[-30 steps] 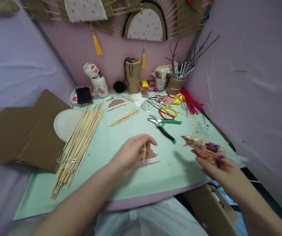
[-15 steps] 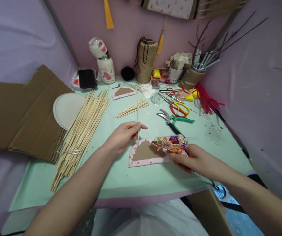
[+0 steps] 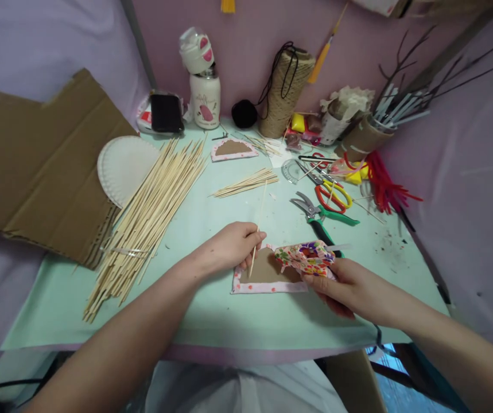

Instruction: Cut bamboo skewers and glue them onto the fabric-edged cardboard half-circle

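Observation:
My left hand [image 3: 240, 244] pinches a thin bamboo stick [image 3: 261, 205], which slants with its lower end over a half-round cardboard piece [image 3: 267, 274]. Pink fabric with red spots borders this piece, which lies flat on the table. In my right hand [image 3: 336, 284] is a flower-patterned hot glue gun [image 3: 304, 256], its nozzle pointing left above the cardboard. A clear glue stick [image 3: 341, 247] pokes out of its back. My right hand hides the right end of the cardboard piece. Whether the bamboo stick touches the cardboard I cannot tell.
Left lie a large bundle of bamboo sticks [image 3: 147, 223], a paper plate [image 3: 121, 172] and brown cardboard [image 3: 52, 166]. Ahead are a few loose sticks [image 3: 246, 183] and a second half-round piece [image 3: 234, 149]. Green-handled pruners [image 3: 321, 216] and scissors [image 3: 334, 195] lie right, beyond the glue gun.
My left hand has moved the bamboo stick right and toward me, so its lower end is now over the cardboard's inside. The stick tilts more. The camera view has shifted.

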### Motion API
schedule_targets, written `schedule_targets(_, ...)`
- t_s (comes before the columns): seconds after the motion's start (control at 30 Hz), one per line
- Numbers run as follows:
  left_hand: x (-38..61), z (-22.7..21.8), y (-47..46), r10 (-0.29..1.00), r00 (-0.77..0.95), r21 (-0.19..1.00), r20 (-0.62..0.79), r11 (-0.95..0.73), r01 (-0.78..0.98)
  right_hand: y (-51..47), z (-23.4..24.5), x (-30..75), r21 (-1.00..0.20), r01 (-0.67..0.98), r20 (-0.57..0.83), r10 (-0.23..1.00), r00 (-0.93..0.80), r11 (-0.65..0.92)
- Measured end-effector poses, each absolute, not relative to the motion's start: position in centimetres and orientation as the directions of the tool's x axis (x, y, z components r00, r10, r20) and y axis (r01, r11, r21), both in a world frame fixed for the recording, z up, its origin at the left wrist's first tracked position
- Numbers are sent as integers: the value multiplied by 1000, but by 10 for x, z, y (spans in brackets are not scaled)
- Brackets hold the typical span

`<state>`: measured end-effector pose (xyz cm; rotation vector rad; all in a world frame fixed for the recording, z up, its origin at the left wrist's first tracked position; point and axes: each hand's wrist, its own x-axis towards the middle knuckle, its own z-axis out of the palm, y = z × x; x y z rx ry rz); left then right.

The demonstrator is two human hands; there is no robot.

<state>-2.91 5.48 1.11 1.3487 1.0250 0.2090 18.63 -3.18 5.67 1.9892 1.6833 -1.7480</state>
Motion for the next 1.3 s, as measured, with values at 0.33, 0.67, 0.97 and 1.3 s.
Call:
schedule_targets(0.33, -29, 6, 53, 683, 575, 879, -451, 229, 418, -24, 65, 178, -523, 755, -727, 669, -155, -394)
schedule_targets(0.67, -28, 6, 51, 688, 581, 883, -435, 198, 426, -24, 65, 177, -472, 791, -743, 658, -119, -390)
schedule_targets(0.97, -29, 4, 51, 685, 593, 885, -424, 173, 432, -23, 65, 177, -441, 818, -750, 652, -111, -368)
schedule_targets(1.3, -30, 0, 53, 666, 612, 878, -426, 142, 457, -18, 68, 173, -421, 839, -749, 654, -106, -346)
